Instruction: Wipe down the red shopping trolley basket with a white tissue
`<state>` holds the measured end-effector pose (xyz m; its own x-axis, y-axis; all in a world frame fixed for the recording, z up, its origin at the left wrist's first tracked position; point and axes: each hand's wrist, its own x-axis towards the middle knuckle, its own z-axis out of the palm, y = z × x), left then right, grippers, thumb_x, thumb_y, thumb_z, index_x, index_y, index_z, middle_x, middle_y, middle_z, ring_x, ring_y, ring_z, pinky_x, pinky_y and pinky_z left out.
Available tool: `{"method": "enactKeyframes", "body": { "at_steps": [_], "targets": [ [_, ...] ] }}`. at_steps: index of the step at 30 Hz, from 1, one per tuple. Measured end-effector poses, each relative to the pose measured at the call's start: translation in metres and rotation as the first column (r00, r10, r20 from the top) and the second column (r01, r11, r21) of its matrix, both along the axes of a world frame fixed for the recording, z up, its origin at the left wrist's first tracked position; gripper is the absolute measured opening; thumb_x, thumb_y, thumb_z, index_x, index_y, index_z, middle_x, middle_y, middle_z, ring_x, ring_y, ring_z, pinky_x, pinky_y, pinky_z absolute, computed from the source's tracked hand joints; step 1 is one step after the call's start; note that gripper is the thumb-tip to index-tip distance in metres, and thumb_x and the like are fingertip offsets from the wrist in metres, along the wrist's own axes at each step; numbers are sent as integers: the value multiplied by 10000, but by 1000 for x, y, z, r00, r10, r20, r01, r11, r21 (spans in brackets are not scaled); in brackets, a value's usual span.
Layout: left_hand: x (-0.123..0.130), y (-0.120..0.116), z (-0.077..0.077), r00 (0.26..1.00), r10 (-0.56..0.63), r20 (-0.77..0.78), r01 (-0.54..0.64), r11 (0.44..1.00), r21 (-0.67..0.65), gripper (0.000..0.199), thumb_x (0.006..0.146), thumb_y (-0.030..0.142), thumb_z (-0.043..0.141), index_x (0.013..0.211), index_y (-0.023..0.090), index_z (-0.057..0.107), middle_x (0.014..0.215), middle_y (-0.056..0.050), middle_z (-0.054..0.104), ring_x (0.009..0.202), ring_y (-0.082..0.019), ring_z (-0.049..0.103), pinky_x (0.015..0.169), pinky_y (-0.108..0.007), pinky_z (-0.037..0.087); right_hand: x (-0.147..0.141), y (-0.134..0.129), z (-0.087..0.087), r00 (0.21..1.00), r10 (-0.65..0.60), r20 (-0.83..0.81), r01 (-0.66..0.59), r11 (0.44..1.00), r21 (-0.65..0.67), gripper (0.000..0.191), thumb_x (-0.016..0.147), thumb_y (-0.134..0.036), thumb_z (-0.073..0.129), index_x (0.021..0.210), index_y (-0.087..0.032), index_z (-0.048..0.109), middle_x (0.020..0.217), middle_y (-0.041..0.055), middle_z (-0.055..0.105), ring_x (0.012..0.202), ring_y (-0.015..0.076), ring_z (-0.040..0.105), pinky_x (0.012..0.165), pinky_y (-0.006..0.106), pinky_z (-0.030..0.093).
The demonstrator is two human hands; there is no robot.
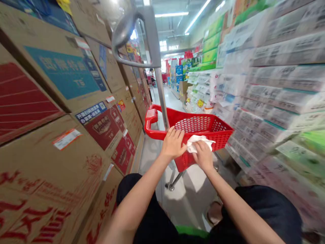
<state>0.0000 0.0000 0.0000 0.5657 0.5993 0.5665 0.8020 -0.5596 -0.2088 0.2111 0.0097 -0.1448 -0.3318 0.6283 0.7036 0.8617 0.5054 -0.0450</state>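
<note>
A red plastic shopping cart basket with lattice sides stands before me on a metal post, its caster on the floor. The near rim of this basket is under my left hand, close to the foot of the post. Its fingers bend over the rim, and the thumb points right. Just to the right, my right hand is closed on a crumpled white tissue or cloth and presses it to the basket's near wall. Part of that white piece is hidden beneath the fingers.
Stacked cardboard boxes line the left side closely. White wrapped packs fill the right side. A grey looped cart handle rises overhead on the post. Farther down the aisle are green packs and a seated person.
</note>
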Motion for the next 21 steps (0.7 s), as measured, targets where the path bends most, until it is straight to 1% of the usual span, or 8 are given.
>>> {"method": "enactKeyframes", "body": {
  "at_steps": [5, 8, 10, 15, 17, 18, 19, 21],
  "targets": [
    [2, -1, -1, 1000, 12, 3, -12, 1000, 7, 525, 867, 331, 607, 1340, 105, 589, 1286, -130, 657, 1216, -289, 577, 1275, -472, 254, -33, -10, -15, 986, 133, 102, -132, 991, -21, 461, 878, -192, 582, 1336, -164, 630, 1376, 128, 638, 1361, 293, 502, 1208, 484, 368],
    [-3, -1, 0, 1000, -3, 1, 3, 1000, 8, 505, 866, 308, 601, 1330, 109, 592, 1261, -119, 664, 1188, -276, 588, 1277, -459, 257, -13, -5, -9, 962, 207, 178, -207, 978, -21, 494, 903, -140, 520, 1388, -190, 600, 1420, 95, 627, 1383, 254, 497, 1235, 470, 327],
    [-7, 0, 1, 1000, -19, -1, 19, 1000, 7, 507, 858, 295, 599, 1330, 110, 589, 1242, -116, 668, 1173, -270, 593, 1276, -456, 264, 12, 2, 0, 964, 191, 186, -192, 981, -13, 522, 922, -130, 485, 1434, -193, 564, 1452, 92, 607, 1395, 249, 491, 1247, 482, 299],
    [-12, 3, 2, 999, -40, 10, 40, 999, 5, 511, 835, 276, 600, 1323, 126, 592, 1211, -112, 676, 1154, -267, 599, 1278, -469, 264, 63, 11, 14, 998, 63, -6, -64, 996, -67, 524, 919, -138, 466, 1424, -218, 579, 1449, 88, 612, 1383, 252, 509, 1251, 500, 265],
    [-11, 3, 2, 999, -39, 12, 39, 999, 7, 504, 836, 270, 593, 1319, 123, 597, 1202, -111, 674, 1141, -265, 602, 1281, -465, 256, 68, 8, 12, 977, 28, -211, -60, 987, -149, 483, 901, -176, 493, 1362, -234, 627, 1423, 71, 634, 1361, 252, 530, 1226, 471, 307],
    [-10, 2, 2, 999, -36, 11, 36, 999, 7, 504, 839, 270, 591, 1320, 123, 598, 1201, -111, 672, 1140, -265, 601, 1280, -466, 257, 68, 5, 10, 924, -58, -377, -13, 983, -182, 445, 896, -218, 509, 1316, -238, 653, 1393, 67, 653, 1333, 258, 552, 1194, 454, 350],
    [-9, 1, 1, 1000, -29, 11, 29, 1000, 8, 505, 842, 273, 589, 1325, 123, 596, 1203, -112, 668, 1143, -267, 598, 1277, -471, 260, 67, 3, 7, 821, -175, -544, 65, 974, -216, 419, 899, -270, 507, 1288, -232, 661, 1362, 76, 668, 1299, 270, 574, 1152, 448, 394],
    [-8, -3, -1, 1000, 1, 9, -1, 1000, 10, 516, 846, 282, 592, 1338, 126, 593, 1203, -116, 661, 1161, -277, 588, 1269, -483, 267, 67, 1, 2, 510, -388, -768, 259, 920, -293, 461, 938, -362, 425, 1320, -188, 614, 1325, 133, 669, 1243, 305, 598, 1076, 477, 440]
  ]
}}
